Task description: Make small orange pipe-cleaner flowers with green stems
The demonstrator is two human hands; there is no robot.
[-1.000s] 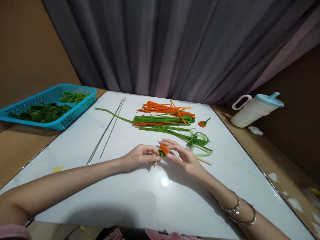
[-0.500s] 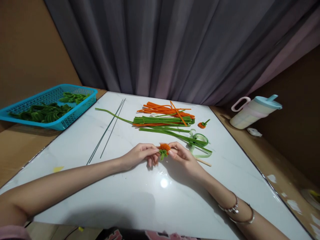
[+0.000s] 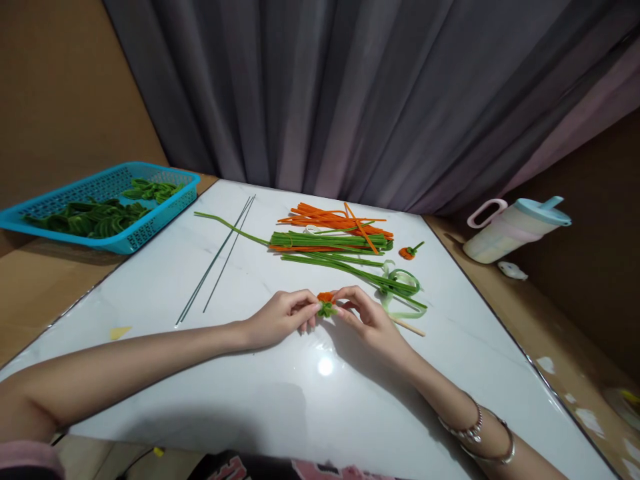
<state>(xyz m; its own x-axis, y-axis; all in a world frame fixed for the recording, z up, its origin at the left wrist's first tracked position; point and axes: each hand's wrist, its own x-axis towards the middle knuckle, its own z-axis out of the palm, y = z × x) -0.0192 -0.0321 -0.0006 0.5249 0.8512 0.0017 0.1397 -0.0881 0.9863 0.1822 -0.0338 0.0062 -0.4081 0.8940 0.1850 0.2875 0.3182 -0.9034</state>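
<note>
Between my two hands is a small orange-and-green pipe-cleaner ornament [image 3: 327, 308], its green part facing me and its orange part behind. My left hand [image 3: 284, 317] pinches it from the left with thumb and fingers. From the right, my right hand [image 3: 371, 321] has its thumb and index finger on its edge. Beyond the hands lie green pipe cleaners [image 3: 325, 241] in a bundle, with orange pipe cleaners [image 3: 320, 215] behind them. A similar finished-looking orange piece with a green stem [image 3: 409, 253] sits to the right.
Thin dark green wires [image 3: 215, 260] lie on the white table [image 3: 225, 393] at left. A blue basket [image 3: 131, 241] holds curled green pieces. A pale green ribbon roll [image 3: 406, 281] and a wooden stick [image 3: 409, 327] lie at right. A tumbler [image 3: 503, 237] stands beyond the right edge.
The ornament has tilted, so more of its green part and less of the orange shows. My right fingers have shifted toward its green part. The view has moved slightly.
</note>
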